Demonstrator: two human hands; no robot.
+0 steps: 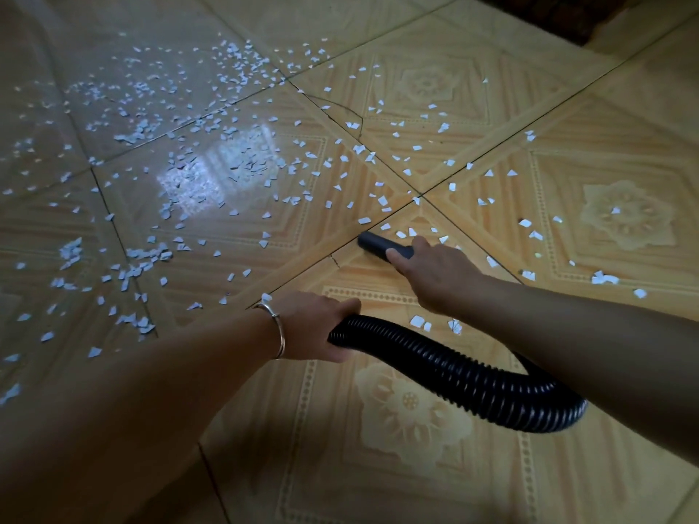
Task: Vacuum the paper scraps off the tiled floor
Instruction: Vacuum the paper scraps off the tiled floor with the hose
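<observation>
tiled floor (491, 467): scraps (364, 220) just beyond nozzle (378, 244), seemingly gripped by right hand (435, 274).

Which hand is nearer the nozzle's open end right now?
Right. The right hand holds the nozzle just behind its mouth; the left hand grips the ribbed hose farther back.

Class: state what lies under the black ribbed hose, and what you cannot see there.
Under the hose lies tiled floor; a few paper scraps lie beside it. Whether scraps sit beneath it is hidden by the hose itself.
</observation>
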